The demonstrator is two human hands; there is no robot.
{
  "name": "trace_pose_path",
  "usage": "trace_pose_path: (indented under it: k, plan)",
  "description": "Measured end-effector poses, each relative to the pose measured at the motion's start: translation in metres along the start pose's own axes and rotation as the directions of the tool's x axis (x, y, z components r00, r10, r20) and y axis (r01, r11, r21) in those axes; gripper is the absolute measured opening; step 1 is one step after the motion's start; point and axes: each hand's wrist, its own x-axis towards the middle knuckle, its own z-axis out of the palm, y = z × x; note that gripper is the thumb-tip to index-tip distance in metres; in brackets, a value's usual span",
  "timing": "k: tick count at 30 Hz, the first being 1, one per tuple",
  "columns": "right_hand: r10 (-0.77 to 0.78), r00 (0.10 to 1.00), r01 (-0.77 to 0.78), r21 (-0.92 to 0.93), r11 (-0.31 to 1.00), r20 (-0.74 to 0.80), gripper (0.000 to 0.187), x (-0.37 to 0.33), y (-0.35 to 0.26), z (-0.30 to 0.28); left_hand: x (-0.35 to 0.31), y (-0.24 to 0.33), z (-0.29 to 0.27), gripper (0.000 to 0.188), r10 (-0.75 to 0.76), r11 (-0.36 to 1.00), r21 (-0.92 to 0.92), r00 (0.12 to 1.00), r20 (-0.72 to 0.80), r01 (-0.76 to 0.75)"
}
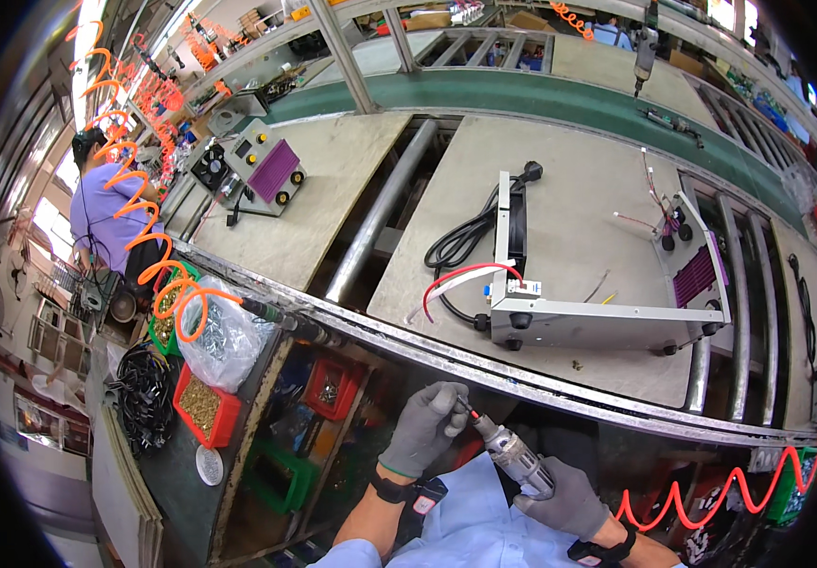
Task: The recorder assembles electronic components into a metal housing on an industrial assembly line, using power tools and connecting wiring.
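Head view | your right hand (567, 500) is gripping the silver driver (516, 454), fingers wrapping its body | your left hand (429, 424) is holding curled fingers beside the driver's tip (474, 414); cannot tell whether they're pinching anything | the driver is slanting before your shirt (465, 516), an open metal case (597, 327) standing beyond

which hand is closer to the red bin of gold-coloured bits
Left. The left hand is to the right of the bin, not touching it; the right hand is farther right, gripping the power driver.
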Motion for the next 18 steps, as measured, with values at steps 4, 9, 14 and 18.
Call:
trace_pose_path:
  k: [4,9,14,18]
  plan:
    - [-0.004,0.999,0.002,0.051,0.999,0.038,0.048,0.001,0.005,0.001,0.0,0.001,-0.001,0.037,0.004,0.997,0.076,0.997,-0.083,0.002]
    - [0.183,0.945,-0.207,0.059,0.977,0.272,0.052,0.009,0.002,-0.008,-0.003,0.012,-0.003,0.034,0.031,0.927,0.376,0.992,-0.121,0.016]
    - [0.081,0.686,-0.573,0.468,0.673,0.723,0.056,0.02,-0.001,-0.018,-0.015,0.028,-0.012,0.027,-0.111,0.929,0.354,0.994,-0.016,0.109]
    - [-0.083,0.928,-0.133,0.53,0.838,0.364,0.05,0.011,-0.005,0.012,-0.025,0.027,-0.005,0.03,0.011,0.931,0.365,0.997,-0.072,0.016]
